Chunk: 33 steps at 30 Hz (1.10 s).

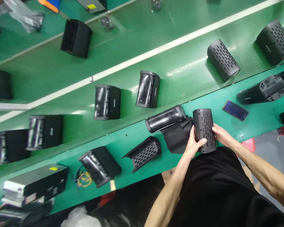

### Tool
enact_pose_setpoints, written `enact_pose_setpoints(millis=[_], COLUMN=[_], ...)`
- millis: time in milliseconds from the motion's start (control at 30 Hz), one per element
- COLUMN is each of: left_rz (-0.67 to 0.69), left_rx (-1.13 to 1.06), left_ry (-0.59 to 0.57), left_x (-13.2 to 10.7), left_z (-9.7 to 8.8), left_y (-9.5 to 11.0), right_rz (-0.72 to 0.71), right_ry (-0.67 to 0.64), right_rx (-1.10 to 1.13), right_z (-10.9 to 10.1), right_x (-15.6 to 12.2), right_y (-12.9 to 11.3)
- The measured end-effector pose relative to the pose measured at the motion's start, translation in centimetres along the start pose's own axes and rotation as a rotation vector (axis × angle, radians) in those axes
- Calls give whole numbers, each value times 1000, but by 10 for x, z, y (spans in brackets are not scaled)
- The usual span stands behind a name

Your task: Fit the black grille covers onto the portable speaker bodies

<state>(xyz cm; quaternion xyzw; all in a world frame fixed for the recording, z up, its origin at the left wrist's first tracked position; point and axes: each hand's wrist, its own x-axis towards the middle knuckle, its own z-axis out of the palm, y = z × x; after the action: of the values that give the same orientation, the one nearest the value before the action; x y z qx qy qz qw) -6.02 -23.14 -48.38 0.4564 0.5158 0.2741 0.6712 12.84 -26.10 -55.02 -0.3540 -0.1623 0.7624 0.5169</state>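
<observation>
Between my two hands is a black housing [205, 130] with a slotted grille, held close to my body at the bench edge. My left hand [194, 142] grips its left side, thumb lying on the grille. On its right side, the fingers of my right hand [221, 133] press against the edge. Just left of it lies a black unit with a shiny perforated face [166, 118], beside a dark sheet-like piece [178, 137]. A loose slotted grille cover [145, 154] rests further left on the green bench.
A phone [235, 110] lies right of my hands, near a housing with its end exposed [273, 88]. Several black units, one a slotted housing [223, 60], stand along the green line beyond. At left sits a grey metal box [35, 184]; another person's hand shows at the lower left edge.
</observation>
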Motion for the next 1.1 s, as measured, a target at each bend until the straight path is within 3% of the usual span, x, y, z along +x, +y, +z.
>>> enact_pose_setpoints(millis=[133, 267, 433, 633, 867, 967, 1100], left_rz=[53, 110, 122, 56, 36, 41, 42], left_rx=[163, 328, 368, 484, 569, 639, 668], left_ry=[-5, -32, -243, -427, -705, -711, -512], left_x=[-1, 0, 8, 7, 22, 28, 27], left_z=[6, 17, 40, 55, 72, 85, 78], left_y=[-5, -5, 0, 15, 26, 24, 17], right_rz=[-195, -291, -381, -473, -581, -697, -888], right_ry=[111, 186, 313, 253, 283, 492, 1022], right_rx=[-195, -250, -304, -17, 186, 47, -213], right_z=[8, 10, -6, -27, -60, -69, -82], right_x=[-4, -22, -64, -93, -113, -132, -145], right_y=[1, -7, -13, -9, -26, -27, -31])
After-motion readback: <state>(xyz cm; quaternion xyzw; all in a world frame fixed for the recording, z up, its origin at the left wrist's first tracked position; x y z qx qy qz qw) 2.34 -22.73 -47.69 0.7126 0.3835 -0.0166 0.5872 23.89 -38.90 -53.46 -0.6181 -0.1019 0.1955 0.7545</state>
